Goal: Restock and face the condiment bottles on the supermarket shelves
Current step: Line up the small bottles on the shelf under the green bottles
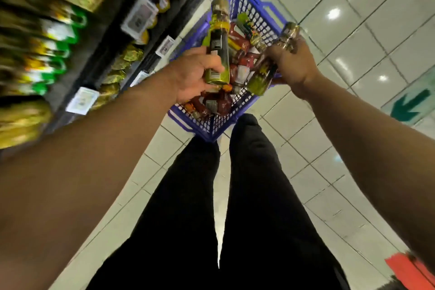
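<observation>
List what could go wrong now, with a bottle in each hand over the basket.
1. The left hand grips its green-labelled glass bottle only near the base; the tall top could tip out of that grip.
2. The right hand holds its dark gold-capped bottle tilted; a slip would drop it onto the red sauce bottles in the blue plastic basket.
</observation>
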`<act>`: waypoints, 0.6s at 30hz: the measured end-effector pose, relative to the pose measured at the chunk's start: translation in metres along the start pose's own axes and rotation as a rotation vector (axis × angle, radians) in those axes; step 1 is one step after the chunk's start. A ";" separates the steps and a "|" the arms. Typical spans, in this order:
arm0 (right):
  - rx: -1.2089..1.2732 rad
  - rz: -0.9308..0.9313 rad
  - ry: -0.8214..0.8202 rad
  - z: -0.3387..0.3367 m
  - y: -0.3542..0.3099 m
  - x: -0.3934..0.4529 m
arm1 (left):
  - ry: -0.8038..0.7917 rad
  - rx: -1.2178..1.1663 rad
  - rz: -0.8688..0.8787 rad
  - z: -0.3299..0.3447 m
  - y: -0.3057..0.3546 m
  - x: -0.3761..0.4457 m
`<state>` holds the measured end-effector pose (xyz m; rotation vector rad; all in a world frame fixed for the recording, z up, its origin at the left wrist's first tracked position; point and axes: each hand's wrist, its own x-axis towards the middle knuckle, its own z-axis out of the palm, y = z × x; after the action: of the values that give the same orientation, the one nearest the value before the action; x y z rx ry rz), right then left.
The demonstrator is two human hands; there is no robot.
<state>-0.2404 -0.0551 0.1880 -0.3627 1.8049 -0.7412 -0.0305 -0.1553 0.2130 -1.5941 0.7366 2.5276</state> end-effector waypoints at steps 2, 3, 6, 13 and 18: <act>0.048 -0.082 -0.018 -0.003 -0.042 -0.048 | -0.071 0.027 0.093 0.018 0.026 -0.054; 0.078 -0.110 -0.018 -0.004 -0.062 -0.070 | -0.092 0.029 0.149 0.027 0.037 -0.080; 0.140 -0.189 0.004 -0.001 -0.120 -0.135 | -0.090 0.014 0.293 0.049 0.066 -0.153; 0.404 -0.411 -0.121 0.019 -0.206 -0.272 | -0.073 -0.007 0.576 0.067 0.093 -0.309; 0.364 -0.514 -0.251 0.040 -0.229 -0.342 | 0.038 -0.113 0.774 0.065 0.078 -0.396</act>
<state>-0.1064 -0.0448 0.5788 -0.6545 1.3125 -1.2971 0.0746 -0.1192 0.6061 -1.6125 1.4795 3.0802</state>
